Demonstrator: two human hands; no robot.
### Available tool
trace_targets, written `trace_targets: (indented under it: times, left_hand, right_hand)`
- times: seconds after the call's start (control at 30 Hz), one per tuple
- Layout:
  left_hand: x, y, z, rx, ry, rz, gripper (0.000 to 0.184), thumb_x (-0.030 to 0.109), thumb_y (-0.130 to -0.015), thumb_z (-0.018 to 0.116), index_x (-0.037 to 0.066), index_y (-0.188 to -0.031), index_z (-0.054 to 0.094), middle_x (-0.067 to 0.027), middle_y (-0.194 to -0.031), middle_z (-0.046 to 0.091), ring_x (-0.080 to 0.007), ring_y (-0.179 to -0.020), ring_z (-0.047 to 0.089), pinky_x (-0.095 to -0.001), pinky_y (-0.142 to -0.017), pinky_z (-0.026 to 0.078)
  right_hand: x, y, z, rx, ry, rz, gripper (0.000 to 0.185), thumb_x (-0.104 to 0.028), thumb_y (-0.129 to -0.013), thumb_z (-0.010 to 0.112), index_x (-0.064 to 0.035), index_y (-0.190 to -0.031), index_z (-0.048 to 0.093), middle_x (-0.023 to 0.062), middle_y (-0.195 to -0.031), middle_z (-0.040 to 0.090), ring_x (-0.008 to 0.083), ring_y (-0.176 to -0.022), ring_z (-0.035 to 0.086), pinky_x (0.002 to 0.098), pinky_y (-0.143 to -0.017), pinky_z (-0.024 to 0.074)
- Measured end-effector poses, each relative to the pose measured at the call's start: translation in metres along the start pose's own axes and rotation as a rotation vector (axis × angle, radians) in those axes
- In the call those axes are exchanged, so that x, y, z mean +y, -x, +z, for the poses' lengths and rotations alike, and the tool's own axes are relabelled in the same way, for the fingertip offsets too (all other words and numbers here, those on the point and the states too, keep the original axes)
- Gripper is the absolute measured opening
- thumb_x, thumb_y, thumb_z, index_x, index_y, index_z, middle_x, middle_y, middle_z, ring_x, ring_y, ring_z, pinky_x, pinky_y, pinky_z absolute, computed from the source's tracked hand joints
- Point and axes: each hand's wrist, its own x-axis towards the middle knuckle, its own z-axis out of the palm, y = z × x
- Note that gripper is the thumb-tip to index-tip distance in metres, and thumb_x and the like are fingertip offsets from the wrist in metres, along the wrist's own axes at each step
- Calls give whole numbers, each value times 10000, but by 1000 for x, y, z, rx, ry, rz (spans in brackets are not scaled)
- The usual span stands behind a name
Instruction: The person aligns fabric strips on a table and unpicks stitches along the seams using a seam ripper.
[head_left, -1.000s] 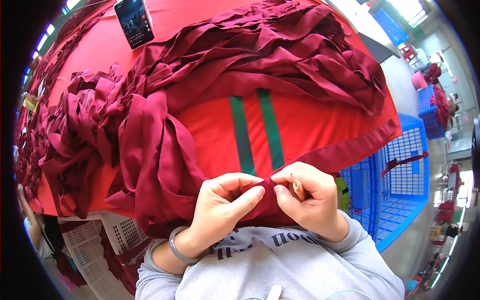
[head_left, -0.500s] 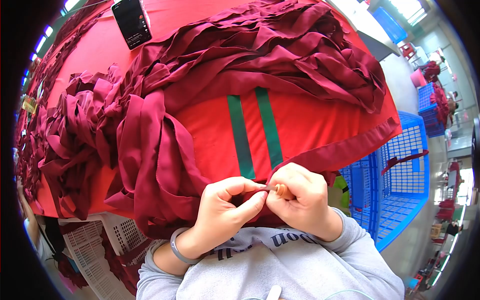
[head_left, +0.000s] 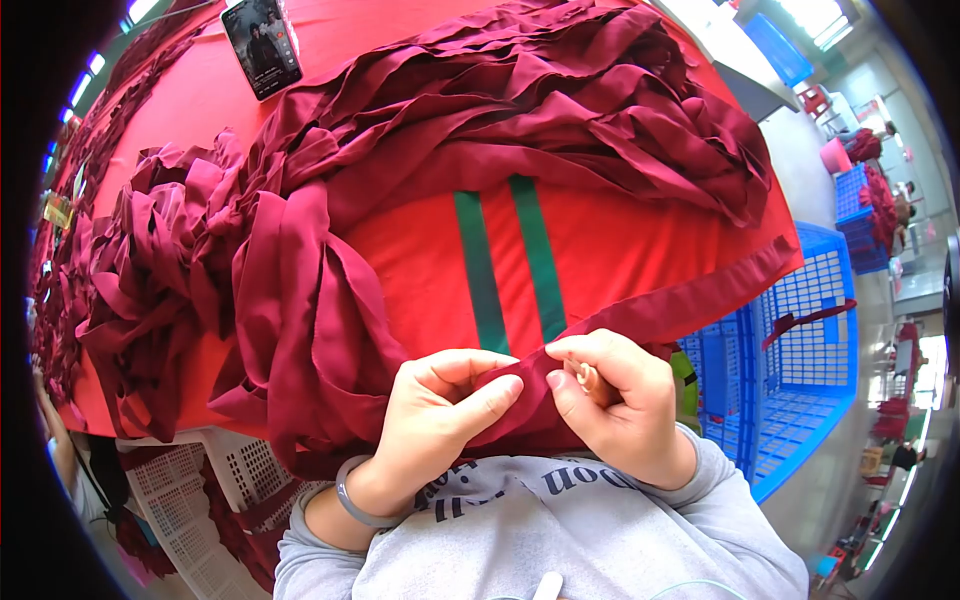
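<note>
A long maroon fabric strip (head_left: 690, 300) runs from the table's right edge down to my hands and joins the draped folds on the left. My left hand (head_left: 445, 400) pinches the strip between thumb and fingers, near my body. Beside it, my right hand (head_left: 625, 395) has its fingers curled around a small tool with a pale wooden handle (head_left: 590, 378); the tool's working end is hidden. The right thumb and forefinger are close to the strip, slightly apart. Two green bands (head_left: 538, 260) lie on the red table cover (head_left: 420, 260) in front of my hands.
A large heap of maroon strips (head_left: 520, 110) covers the table's far side and left. A phone (head_left: 262, 45) stands behind it. Blue plastic crates (head_left: 800, 360) stand at the right, white crates (head_left: 190, 510) at the lower left. Another person's arm (head_left: 55, 425) shows at far left.
My hands have moved slightly apart, the right one to the right, and more of the strip shows between them. The phone screen has changed from dark to a picture.
</note>
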Motion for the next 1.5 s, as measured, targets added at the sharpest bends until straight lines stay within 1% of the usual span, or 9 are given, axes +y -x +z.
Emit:
trace_targets:
  times: [0.13,0.17,0.3,0.43,1.2,1.3,1.4,1.47,1.5]
  left_hand:
    - [2,2,1,36,-38,49,194,-29,-893,680,-45,-1087,687,-76,-966,721,-76,-828,658,-205,-726,547]
    - [3,2,1,39,-32,72,191,-26,-895,679,-47,-1084,689,-75,-958,723,-75,-825,658,-205,-726,546]
    - [6,1,0,58,-9,101,180,-18,-900,675,-48,-1076,699,-69,-928,726,-72,-816,657,-205,-723,544]
    - [6,1,4,83,-64,166,171,-16,-901,673,-46,-1066,708,-51,-912,720,-61,-797,645,-194,-703,526]
    - [-1,2,5,103,-224,287,165,-44,-887,679,-44,-1048,716,-27,-857,695,-43,-756,606,-180,-656,473]
    - [0,4,5,59,-204,235,163,-44,-883,681,-44,-1041,718,-16,-841,682,-42,-733,594,-185,-639,458]
    - [-5,4,9,-1,-353,227,176,-36,-867,699,-35,-1041,723,-16,-846,677,-41,-728,588,-182,-633,445]
    - [-4,4,10,53,-143,120,153,-25,-874,698,-30,-1024,727,-27,-870,698,-49,-781,611,-186,-681,474]
    - [-4,4,10,52,-141,128,151,-22,-873,701,-28,-1022,727,-28,-874,700,-49,-775,613,-185,-677,478]
  right_hand:
    - [-6,4,3,-3,-63,41,385,-21,-831,718,18,-1190,586,111,-805,642,181,-639,645,290,-567,515]
    - [-5,5,0,-49,-38,-11,459,-35,-845,705,18,-1274,550,112,-814,653,187,-634,644,307,-556,517]
    - [0,10,0,-50,63,-154,481,-53,-870,677,3,-1333,557,90,-785,644,201,-609,626,316,-537,509]
    - [-2,16,0,-72,225,-114,410,-48,-884,657,-3,-1288,612,76,-755,624,192,-578,602,314,-508,492]
    - [1,20,6,-93,206,-74,416,-72,-896,654,3,-1301,597,88,-733,601,215,-555,593,334,-502,489]
    - [3,20,6,-63,196,-89,422,-63,-907,642,16,-1316,578,103,-752,613,228,-563,603,329,-512,496]
    - [6,15,7,32,155,-105,405,-53,-912,640,36,-1301,573,119,-778,634,225,-580,622,319,-527,506]
    - [6,16,7,71,90,-71,384,-54,-901,658,49,-1262,580,123,-792,647,212,-592,634,314,-537,511]
    - [4,18,5,71,46,-32,373,-59,-891,674,54,-1235,586,123,-797,651,203,-597,639,313,-541,513]
